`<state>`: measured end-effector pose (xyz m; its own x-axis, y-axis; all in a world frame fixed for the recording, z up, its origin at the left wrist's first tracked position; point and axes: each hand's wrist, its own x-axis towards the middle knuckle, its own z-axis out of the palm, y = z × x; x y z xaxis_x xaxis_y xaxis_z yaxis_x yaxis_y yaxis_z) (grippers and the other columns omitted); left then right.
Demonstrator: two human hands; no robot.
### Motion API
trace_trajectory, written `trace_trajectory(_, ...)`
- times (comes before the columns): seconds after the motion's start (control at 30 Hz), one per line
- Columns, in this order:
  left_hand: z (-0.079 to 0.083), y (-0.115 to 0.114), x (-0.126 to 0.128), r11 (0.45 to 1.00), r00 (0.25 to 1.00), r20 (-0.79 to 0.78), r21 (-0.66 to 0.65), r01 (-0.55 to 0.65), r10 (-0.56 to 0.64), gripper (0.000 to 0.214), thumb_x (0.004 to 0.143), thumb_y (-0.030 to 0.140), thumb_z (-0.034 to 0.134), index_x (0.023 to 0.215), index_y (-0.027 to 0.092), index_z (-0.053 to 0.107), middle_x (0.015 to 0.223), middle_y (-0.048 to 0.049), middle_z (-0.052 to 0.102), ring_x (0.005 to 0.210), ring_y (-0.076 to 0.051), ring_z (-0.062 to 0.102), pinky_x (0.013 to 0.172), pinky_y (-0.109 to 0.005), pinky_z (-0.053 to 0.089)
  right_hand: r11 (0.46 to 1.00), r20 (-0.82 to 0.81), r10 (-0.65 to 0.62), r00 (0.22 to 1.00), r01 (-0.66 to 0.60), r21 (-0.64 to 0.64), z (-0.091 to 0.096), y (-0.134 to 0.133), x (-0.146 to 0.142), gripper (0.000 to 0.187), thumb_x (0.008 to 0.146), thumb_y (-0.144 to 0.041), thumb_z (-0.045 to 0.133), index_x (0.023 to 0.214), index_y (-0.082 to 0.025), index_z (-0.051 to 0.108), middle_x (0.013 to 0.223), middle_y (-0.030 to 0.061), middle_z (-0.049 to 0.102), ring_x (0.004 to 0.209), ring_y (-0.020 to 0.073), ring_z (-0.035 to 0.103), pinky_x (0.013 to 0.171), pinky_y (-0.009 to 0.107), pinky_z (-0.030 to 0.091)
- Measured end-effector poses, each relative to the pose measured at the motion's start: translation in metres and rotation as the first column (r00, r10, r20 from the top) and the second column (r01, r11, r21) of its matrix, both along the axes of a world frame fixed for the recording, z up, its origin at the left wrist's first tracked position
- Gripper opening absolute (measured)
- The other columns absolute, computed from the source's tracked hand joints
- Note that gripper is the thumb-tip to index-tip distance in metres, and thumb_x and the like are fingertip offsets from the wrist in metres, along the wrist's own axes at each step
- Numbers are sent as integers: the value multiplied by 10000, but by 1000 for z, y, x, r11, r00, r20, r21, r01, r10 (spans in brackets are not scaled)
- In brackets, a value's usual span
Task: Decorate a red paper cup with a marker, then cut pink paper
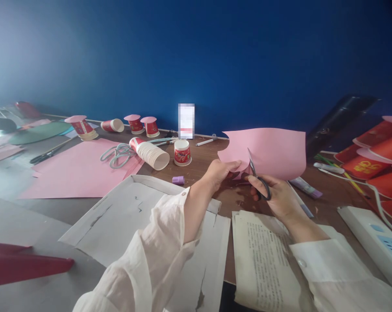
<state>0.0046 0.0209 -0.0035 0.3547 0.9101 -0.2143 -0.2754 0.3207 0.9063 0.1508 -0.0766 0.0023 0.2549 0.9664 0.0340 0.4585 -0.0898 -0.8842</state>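
Observation:
A sheet of pink paper stands raised above the brown table, its left edge cut in a curve. My left hand pinches the sheet's lower left part between thumb and fingers. My right hand is closed round the black handles of a pair of scissors. The blades point up and away from me and lie against the paper, right of my left fingers. Part of my right fingers is hidden behind the handles. Below my hands lies an open book or stack of printed pages.
Left of my hands are a stack of paper cups, an upturned red cup, a purple cap and a larger pink sheet. A phone leans on the blue wall. Right lie a glue tube, a power strip and red cups.

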Motion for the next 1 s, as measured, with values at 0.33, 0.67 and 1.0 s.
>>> trace_trajectory(0.33,-1,0,1,1000,1000,16,11,-8,8,166,714,271,780,782,133,717,684,-32,673,578,-118,539,658,-288,455,1000,-30,8,1000,-8,11,-2,1,1,433,794,-631,673,727,-204,685,580,4,628,541,131,569,536,235,440)
trace_trajectory(0.67,-2,0,-1,998,998,-60,62,-25,28,314,655,368,844,824,122,744,735,-72,706,669,-175,619,748,-329,490,1000,-66,6,998,-7,-16,-3,0,0,440,774,-634,696,896,-212,727,590,-7,634,551,145,580,496,235,458)
trace_trajectory(1.0,0,-1,-2,993,988,-156,121,2,17,265,690,352,817,792,119,743,734,-78,703,738,-201,640,793,-342,488,998,-145,1,989,-9,-56,1,2,2,464,709,-658,739,810,-207,700,580,1,640,479,151,584,461,267,475)
